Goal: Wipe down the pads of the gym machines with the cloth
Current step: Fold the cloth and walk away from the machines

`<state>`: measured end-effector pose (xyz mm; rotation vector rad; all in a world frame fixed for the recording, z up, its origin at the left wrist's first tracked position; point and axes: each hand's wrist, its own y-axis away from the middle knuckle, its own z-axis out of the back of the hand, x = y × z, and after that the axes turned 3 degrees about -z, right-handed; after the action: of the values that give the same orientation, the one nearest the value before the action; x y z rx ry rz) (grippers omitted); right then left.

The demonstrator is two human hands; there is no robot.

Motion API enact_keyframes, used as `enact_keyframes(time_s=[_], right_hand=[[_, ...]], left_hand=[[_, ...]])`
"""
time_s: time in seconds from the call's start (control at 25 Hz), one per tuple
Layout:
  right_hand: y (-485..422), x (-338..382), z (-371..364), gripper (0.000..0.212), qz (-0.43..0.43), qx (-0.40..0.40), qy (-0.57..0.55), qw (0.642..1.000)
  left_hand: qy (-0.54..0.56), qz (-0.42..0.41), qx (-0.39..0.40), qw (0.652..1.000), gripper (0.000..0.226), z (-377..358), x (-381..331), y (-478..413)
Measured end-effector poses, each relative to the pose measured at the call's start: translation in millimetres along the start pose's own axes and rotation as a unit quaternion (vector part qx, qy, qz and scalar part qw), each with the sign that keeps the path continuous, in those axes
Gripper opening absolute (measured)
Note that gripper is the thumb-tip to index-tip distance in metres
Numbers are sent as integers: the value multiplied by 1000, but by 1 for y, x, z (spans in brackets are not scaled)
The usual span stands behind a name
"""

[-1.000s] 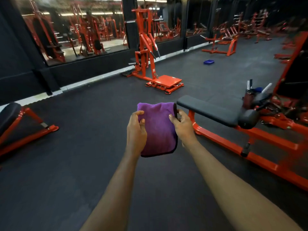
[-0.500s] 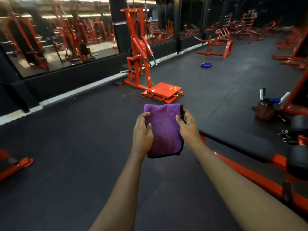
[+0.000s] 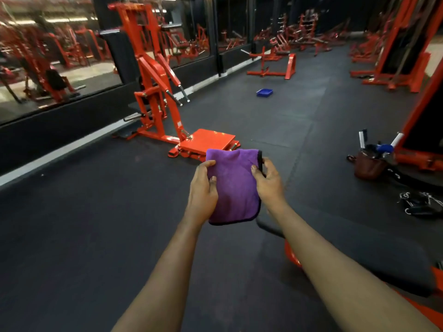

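Observation:
A folded purple cloth [image 3: 233,185] with a dark edge is held up in front of me at mid-frame. My left hand [image 3: 202,190] grips its left side and my right hand [image 3: 268,180] grips its right side. Below my right forearm lies the long black pad [image 3: 364,250] of an orange-framed bench, partly hidden by the arm. The cloth hangs in the air above the pad's near end and does not touch it.
An orange machine with a footplate [image 3: 206,141] stands just beyond the cloth. A brown bag [image 3: 368,164] with bottles and cable handles [image 3: 419,202] lie on the floor at right. A blue tray [image 3: 264,92] sits farther off. Mirrors line the left wall.
My view has moved forward and to the right: the bench pad has slid from upper right to beneath my right arm. Both hands keep holding the cloth the same way.

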<state>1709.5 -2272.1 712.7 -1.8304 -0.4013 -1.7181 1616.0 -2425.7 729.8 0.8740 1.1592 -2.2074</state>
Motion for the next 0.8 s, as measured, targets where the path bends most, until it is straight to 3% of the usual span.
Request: enact_keyframes(time_s=[0.36,0.56,0.8], right_hand=[[-323,-56,-83,18,1,-18,16,1000],[-511,-98,-122,21,-9,-63,35,997],[-721,-115,-128,18,0,-165,71,984]], left_hand=[[26,-12,9,1000,44,-98,156,-304],[46,-45,53,997,44,-169,248,-482],[78,-95,101,987,44,-271,306,-699]])
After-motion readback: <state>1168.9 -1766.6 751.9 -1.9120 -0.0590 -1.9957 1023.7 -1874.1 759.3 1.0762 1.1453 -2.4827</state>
